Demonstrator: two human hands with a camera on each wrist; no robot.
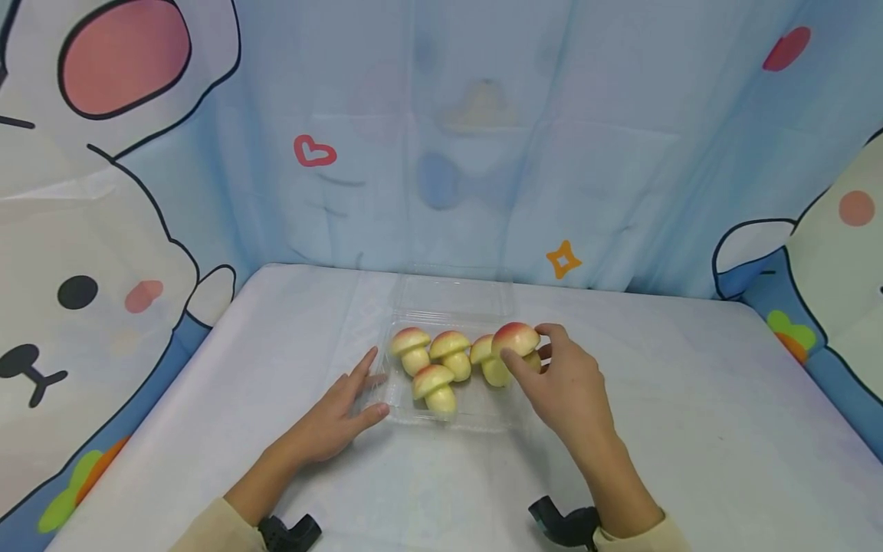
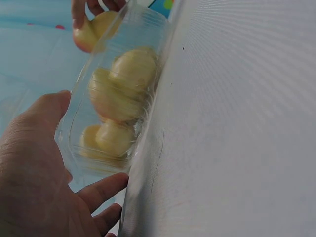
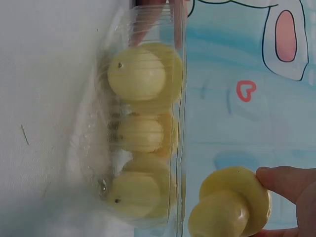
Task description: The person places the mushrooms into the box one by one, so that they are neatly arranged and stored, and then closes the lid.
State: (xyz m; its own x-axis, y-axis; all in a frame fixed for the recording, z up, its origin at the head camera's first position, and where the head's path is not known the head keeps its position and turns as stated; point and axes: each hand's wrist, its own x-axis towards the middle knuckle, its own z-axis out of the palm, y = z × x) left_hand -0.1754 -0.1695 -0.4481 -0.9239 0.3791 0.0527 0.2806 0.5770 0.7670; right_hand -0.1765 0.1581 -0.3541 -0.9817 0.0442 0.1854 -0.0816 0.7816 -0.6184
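Observation:
A clear plastic clamshell box lies on the table with its lid folded back. Inside it are several toy mushrooms, with yellow stems and reddish-yellow caps. My right hand pinches one toy mushroom by its cap, over the right side of the box. In the right wrist view this held mushroom shows above the rim, its stem toward the camera. At the box's left wall is my left hand, fingers spread and thumb near the front corner. The left wrist view shows its fingertips right at the box wall.
A white cloth covers the table. Behind it hangs a blue curtain with cartoon prints. Black wrist devices sit by both sleeves, near the front edge of the view.

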